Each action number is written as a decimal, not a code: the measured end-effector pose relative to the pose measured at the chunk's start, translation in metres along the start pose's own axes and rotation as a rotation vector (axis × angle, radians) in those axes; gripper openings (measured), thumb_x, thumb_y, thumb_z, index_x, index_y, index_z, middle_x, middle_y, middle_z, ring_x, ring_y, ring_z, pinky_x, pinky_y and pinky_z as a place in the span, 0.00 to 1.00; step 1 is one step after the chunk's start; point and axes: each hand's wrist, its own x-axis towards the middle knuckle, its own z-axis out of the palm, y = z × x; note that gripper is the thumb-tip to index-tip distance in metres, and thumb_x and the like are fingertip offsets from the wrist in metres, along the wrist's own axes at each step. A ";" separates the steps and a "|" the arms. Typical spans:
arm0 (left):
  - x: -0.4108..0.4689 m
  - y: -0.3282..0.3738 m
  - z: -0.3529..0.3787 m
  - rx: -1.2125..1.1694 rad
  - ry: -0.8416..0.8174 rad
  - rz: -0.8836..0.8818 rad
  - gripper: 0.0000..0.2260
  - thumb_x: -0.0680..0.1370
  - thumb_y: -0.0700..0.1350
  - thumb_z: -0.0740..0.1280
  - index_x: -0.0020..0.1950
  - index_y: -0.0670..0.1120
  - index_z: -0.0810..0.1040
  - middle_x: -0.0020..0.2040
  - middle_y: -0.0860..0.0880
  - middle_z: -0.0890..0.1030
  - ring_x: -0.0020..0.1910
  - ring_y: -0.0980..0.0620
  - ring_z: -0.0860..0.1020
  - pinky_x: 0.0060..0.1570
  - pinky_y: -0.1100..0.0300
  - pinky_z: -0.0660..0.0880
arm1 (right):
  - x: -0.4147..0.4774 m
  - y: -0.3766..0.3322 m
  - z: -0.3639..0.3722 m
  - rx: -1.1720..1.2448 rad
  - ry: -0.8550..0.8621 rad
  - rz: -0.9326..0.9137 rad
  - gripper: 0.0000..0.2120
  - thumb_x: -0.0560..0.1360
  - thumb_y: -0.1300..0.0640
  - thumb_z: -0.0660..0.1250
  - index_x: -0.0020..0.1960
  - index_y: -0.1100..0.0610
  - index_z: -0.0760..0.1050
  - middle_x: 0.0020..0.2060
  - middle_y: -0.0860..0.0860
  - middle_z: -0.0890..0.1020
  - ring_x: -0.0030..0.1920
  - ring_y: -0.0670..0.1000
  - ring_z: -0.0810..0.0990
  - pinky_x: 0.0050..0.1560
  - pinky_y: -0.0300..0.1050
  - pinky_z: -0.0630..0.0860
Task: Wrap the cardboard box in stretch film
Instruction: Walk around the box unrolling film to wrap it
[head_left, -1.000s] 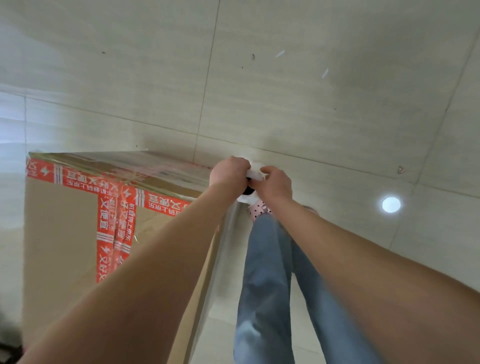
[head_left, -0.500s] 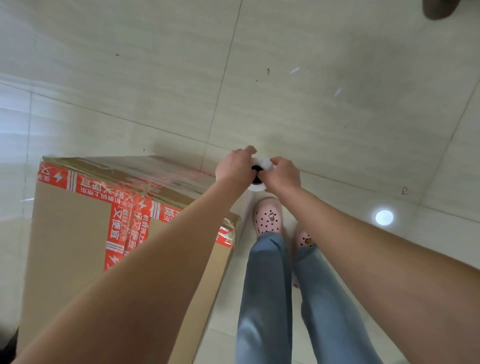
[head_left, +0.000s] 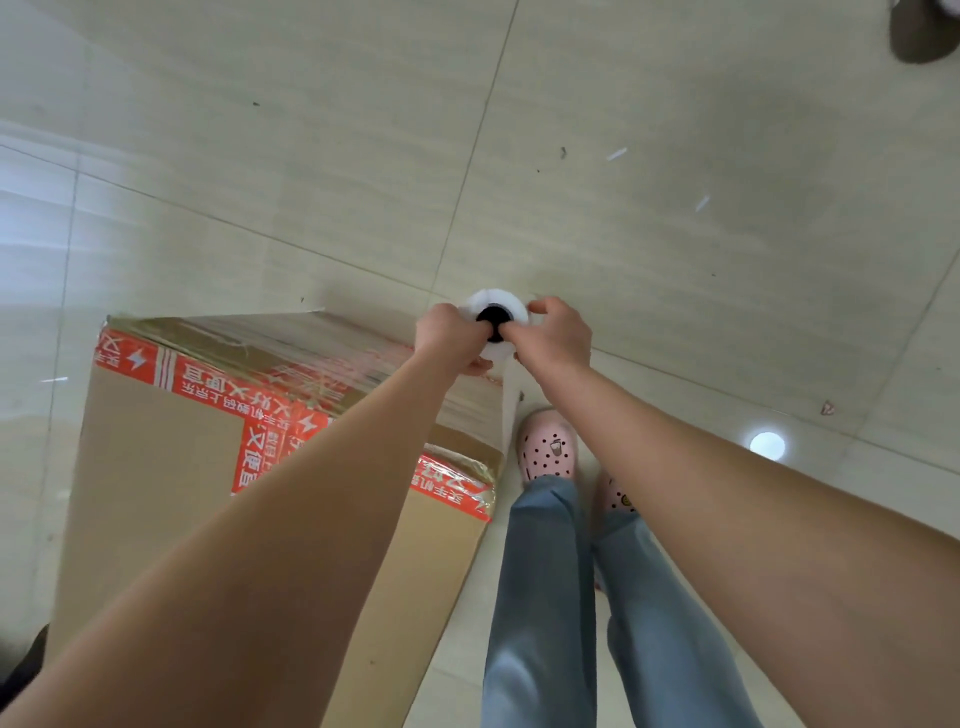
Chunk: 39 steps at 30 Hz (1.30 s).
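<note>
A tall cardboard box (head_left: 156, 467) with red printed tape stands on the tiled floor at the left. Clear stretch film (head_left: 467, 405) covers its far side and runs up to a white film roll (head_left: 501, 304) with a black core, seen end-on just beyond the box's far right corner. My left hand (head_left: 447, 338) grips the roll's left side with a finger at the core. From the right, my right hand (head_left: 553, 338) grips the same roll, fingers curled over its rim.
My legs in blue jeans (head_left: 545, 597) and pink dotted clogs (head_left: 548, 449) stand right of the box. The pale tiled floor (head_left: 675, 234) stretches ahead, with a light reflection (head_left: 767, 445) on it. A dark object (head_left: 922, 31) sits at the top right corner.
The view has tilted and stepped back along the box. Both hands, still on the roll, have carried it past the box's far right corner, drawing film along that side.
</note>
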 end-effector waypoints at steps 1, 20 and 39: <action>0.002 0.000 -0.005 0.031 -0.020 -0.018 0.08 0.75 0.44 0.65 0.47 0.39 0.74 0.39 0.42 0.81 0.29 0.48 0.80 0.28 0.62 0.77 | 0.000 -0.006 0.003 -0.070 0.012 -0.034 0.15 0.71 0.58 0.67 0.57 0.58 0.75 0.46 0.50 0.77 0.48 0.53 0.78 0.50 0.45 0.76; 0.018 0.002 -0.047 0.274 0.110 0.136 0.08 0.75 0.40 0.64 0.53 0.40 0.75 0.47 0.42 0.79 0.44 0.43 0.80 0.42 0.53 0.80 | 0.003 -0.039 0.037 -0.185 -0.101 -0.047 0.27 0.71 0.56 0.70 0.68 0.54 0.66 0.62 0.53 0.75 0.59 0.54 0.76 0.52 0.42 0.70; 0.040 0.023 -0.076 0.228 0.232 0.085 0.13 0.74 0.40 0.63 0.57 0.43 0.77 0.51 0.41 0.80 0.50 0.41 0.79 0.43 0.56 0.74 | 0.036 -0.110 0.036 -0.554 -0.272 -0.183 0.22 0.71 0.52 0.68 0.64 0.50 0.72 0.57 0.50 0.80 0.55 0.53 0.78 0.49 0.42 0.72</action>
